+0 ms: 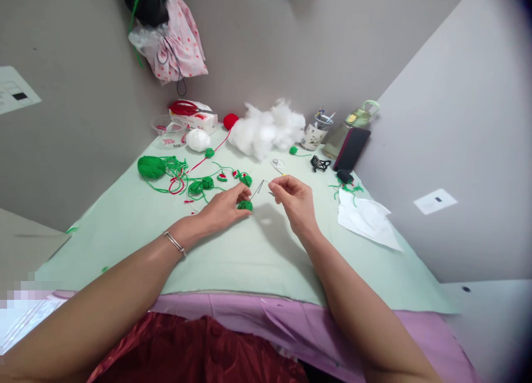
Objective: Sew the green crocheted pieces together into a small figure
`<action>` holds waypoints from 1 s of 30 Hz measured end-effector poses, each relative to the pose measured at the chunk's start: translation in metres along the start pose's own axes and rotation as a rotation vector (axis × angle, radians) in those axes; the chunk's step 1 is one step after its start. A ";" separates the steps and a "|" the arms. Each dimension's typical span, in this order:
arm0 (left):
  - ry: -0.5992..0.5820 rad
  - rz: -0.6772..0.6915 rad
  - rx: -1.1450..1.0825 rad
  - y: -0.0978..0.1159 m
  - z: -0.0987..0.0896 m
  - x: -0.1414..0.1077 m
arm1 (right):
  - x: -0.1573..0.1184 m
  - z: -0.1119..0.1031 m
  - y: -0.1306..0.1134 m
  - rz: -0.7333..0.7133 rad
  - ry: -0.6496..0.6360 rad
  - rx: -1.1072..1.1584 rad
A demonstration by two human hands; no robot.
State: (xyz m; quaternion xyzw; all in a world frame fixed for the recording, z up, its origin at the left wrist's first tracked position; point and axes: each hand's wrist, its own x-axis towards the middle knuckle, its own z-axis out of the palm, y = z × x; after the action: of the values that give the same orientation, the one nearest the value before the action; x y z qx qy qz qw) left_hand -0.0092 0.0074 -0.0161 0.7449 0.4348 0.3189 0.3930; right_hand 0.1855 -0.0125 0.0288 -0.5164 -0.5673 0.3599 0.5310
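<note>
My left hand [226,208] rests on the table, its thumb and fingers closed on a small green crocheted piece [245,205]. A dark thread [256,189] runs from that piece up to my right hand [293,197]. The right fingers are pinched on a thin sewing needle [271,193], mostly hidden by the fingers, and the thread loops beside them. Just beyond my left fingertips lies another green crocheted piece [246,179] with a little red and white piece [222,176] near it. More green crocheted pieces [196,187] sit left of the hand.
White stuffing [266,129] is heaped at the back, beside a red yarn ball [230,121]. Green yarn [152,167] and white yarn [198,141] lie left. A pen cup [315,136], a bottle [336,142], a phone [352,149], a claw clip [320,163] and white paper [366,216] stand or lie right.
</note>
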 end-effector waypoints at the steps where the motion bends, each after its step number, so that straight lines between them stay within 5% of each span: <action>1: 0.008 -0.002 -0.004 0.001 0.000 0.000 | 0.000 0.000 0.000 -0.013 0.004 0.015; 18: 0.083 -0.068 -0.532 0.022 -0.008 0.005 | -0.002 -0.001 -0.005 -0.105 -0.114 0.177; 23: 0.119 -0.032 -0.512 0.019 -0.008 0.006 | -0.005 -0.001 0.002 -0.187 -0.136 -0.022; 30: 0.147 -0.019 -0.469 0.017 -0.010 0.005 | -0.008 -0.002 0.003 -0.492 -0.107 -0.514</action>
State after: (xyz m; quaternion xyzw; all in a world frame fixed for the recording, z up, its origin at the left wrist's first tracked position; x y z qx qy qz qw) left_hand -0.0087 0.0098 0.0046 0.6040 0.3833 0.4608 0.5252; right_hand 0.1871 -0.0195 0.0244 -0.4614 -0.7736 0.0934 0.4242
